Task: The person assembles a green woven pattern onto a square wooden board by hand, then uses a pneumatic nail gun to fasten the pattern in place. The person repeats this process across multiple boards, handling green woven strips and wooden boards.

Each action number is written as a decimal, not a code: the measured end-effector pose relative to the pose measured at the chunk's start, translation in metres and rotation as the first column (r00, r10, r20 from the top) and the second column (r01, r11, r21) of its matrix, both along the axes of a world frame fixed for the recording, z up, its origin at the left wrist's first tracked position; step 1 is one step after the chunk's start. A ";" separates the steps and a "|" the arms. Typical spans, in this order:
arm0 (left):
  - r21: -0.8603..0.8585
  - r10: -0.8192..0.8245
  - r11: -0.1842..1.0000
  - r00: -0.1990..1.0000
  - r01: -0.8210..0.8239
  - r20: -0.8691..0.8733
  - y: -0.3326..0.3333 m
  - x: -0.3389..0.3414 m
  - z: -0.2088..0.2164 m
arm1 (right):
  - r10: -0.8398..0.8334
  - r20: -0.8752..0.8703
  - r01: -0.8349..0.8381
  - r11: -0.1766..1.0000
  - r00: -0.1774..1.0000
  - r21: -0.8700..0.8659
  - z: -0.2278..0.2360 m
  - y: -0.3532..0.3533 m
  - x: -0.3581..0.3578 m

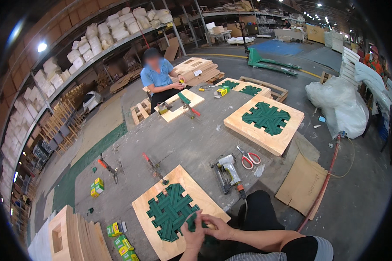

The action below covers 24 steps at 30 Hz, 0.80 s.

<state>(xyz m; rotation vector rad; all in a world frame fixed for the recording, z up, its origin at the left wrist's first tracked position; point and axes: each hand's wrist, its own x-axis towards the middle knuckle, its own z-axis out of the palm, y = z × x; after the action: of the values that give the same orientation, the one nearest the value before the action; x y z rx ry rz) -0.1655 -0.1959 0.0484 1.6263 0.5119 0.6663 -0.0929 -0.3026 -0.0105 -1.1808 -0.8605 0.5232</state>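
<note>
In front of me lies a light wooden seat panel (154,238) with green webbing straps (172,211) woven across its middle. Over its near right edge my left hand (193,234) and my right hand (220,227) are close together, fingers bent inward. A dark green webbing strip (190,221) shows between the left fingers. The right fingers are closed at its side, and what they pinch is too small to make out. To the right of the panel, a pneumatic staple gun (229,170) rests on the table beside red-handled scissors (248,157).
Red-handled pliers (108,168), another red-handled tool (152,165) and green-yellow boxes (97,187) lie leftward. Wooden panels (76,237) stand near left; a webbed stack (265,124) is at right. Across the table (170,143) sits a co-worker (157,74). A red hose (331,174) runs at right.
</note>
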 end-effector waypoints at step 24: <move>-0.153 0.377 0.886 0.873 -0.437 -0.310 0.154 -0.071 -0.009 | 0.450 -0.478 -0.631 0.696 0.755 -0.343 0.019 -0.082 0.027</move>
<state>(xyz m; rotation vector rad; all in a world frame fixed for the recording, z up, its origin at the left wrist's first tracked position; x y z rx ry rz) -0.2363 -0.0421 0.0396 1.4139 1.1197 0.6695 -0.0656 -0.3848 0.0086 -1.2045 -0.7737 1.4939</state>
